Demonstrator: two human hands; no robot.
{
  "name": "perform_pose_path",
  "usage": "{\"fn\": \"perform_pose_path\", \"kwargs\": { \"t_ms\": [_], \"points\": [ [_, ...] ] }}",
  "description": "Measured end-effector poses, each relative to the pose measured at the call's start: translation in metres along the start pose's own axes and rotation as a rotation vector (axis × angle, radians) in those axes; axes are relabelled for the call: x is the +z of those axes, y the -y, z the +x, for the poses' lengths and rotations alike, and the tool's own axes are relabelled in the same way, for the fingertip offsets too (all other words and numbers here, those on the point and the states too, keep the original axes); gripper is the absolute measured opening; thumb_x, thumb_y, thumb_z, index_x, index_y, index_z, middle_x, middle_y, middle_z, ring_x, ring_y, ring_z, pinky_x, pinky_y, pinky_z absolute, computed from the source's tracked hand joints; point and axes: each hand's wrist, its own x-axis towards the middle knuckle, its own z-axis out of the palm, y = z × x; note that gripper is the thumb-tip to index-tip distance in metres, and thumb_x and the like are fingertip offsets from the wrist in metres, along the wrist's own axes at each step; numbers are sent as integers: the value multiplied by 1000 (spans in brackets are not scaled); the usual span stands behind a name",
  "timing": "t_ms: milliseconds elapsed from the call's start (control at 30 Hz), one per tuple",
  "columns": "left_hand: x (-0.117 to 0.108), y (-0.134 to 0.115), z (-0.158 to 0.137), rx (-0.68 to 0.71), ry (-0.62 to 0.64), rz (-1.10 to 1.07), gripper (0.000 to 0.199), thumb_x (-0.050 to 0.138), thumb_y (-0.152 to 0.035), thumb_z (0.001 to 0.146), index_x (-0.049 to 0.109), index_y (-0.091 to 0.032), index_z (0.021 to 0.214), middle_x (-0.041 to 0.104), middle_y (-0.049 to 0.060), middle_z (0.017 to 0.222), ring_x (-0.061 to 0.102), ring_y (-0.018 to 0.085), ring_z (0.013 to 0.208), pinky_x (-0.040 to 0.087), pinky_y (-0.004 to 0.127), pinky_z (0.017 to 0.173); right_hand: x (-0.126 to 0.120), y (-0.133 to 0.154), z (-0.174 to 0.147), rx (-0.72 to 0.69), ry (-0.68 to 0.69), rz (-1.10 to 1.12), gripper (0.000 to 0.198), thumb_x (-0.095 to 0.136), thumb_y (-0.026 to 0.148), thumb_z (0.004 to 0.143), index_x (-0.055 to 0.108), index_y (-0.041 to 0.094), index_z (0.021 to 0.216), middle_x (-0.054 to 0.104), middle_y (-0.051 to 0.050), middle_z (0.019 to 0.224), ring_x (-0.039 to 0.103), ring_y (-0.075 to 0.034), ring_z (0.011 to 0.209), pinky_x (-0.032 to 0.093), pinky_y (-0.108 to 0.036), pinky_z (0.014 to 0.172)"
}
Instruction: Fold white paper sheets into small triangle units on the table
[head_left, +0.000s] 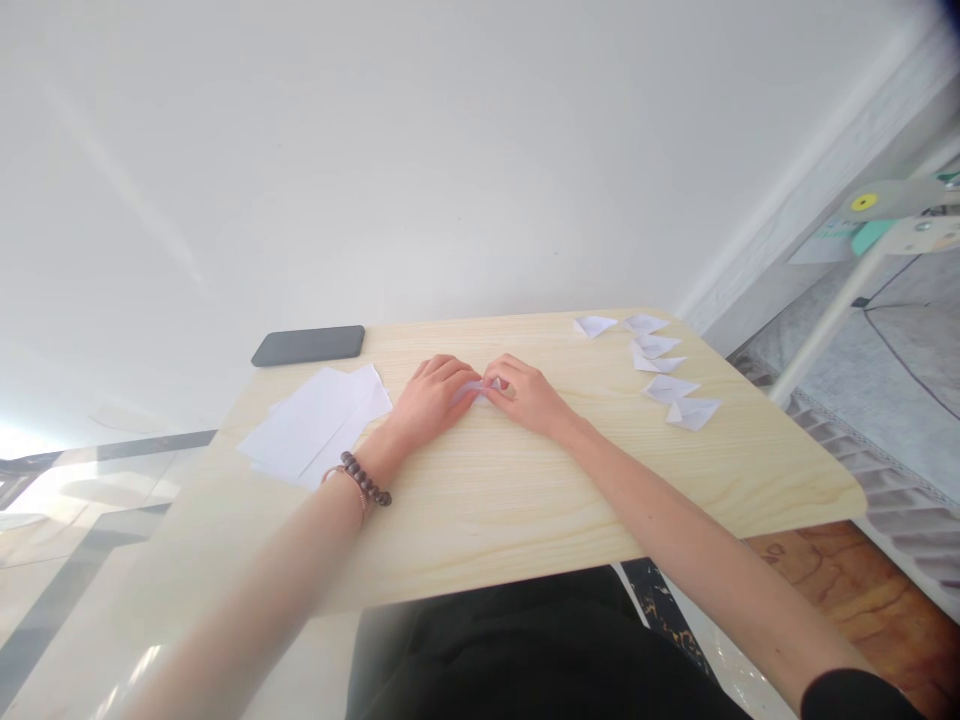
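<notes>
A small folded piece of white paper [475, 388] lies between my two hands at the middle of the table, mostly covered by fingers. My left hand [433, 398] rests over its left end, fingers closed on it. With thumb and forefinger, my right hand [526, 392] pinches the right end. Left of my left hand is a loose pile of white paper sheets [311, 425]. Over on the right stand several folded paper boats [694, 412], most in a column along the table's right side, with one paper boat [595, 326] a little apart at the back.
A dark phone [309, 345] lies at the back left corner of the light wooden table [480, 520]. Behind the table rises a white wall [450, 150]. A white metal frame [832, 310] stands beyond the right side.
</notes>
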Motion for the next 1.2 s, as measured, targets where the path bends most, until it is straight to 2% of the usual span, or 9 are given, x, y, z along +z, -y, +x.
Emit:
{"fn": "perform_pose_path", "kwargs": {
  "t_ms": [167,367,600,733,867,1000,1200],
  "points": [
    [-3,-3,1,-28,-90,76,20,46,-30,84,57,-21,99,58,6,91,46,19,91,36,33,79,-2,1,1,-9,-48,33,7,49,24,80,54,19,80,56,-3,84,47,-11,67,42,-25,66],
    [-3,0,0,-43,-78,93,18,45,-32,85,58,-19,87,61,3,80,49,17,81,33,32,75,-2,1,1,10,-52,67,10,50,27,80,54,19,78,57,-2,79,48,-10,64,41,-25,63],
    [-3,3,-1,-86,-129,126,18,49,-33,83,61,-21,86,64,4,78,49,21,92,31,36,80,-2,-1,1,81,-51,121,11,45,24,83,55,19,85,58,0,80,50,-9,63,42,-23,61],
    [-3,2,-1,-142,-72,-4,22,47,-36,84,61,-20,88,64,3,77,53,16,74,36,31,76,-3,-3,2,52,-178,124,13,51,25,79,53,20,91,54,-3,91,51,-8,62,44,-24,61],
    [-3,-1,-2,-338,-84,-178,27,48,-43,80,60,-22,94,65,0,79,54,14,70,40,26,69,-6,-6,2,17,-250,96,11,51,27,80,57,21,87,52,-2,87,51,-8,62,46,-25,62],
    [-5,-2,-2,-455,-81,-337,35,50,-48,77,59,-21,97,65,0,78,54,12,65,42,23,63,-5,-5,1,-20,-211,55,18,49,28,82,61,22,93,53,-3,89,52,-9,64,47,-26,67],
    [-4,0,-3,-429,-45,-402,38,49,-49,77,60,-19,97,65,2,83,56,13,67,43,23,61,1,0,0,9,-150,11,24,48,31,83,61,25,102,52,-4,98,53,-11,72,48,-27,68]
  ]
}}
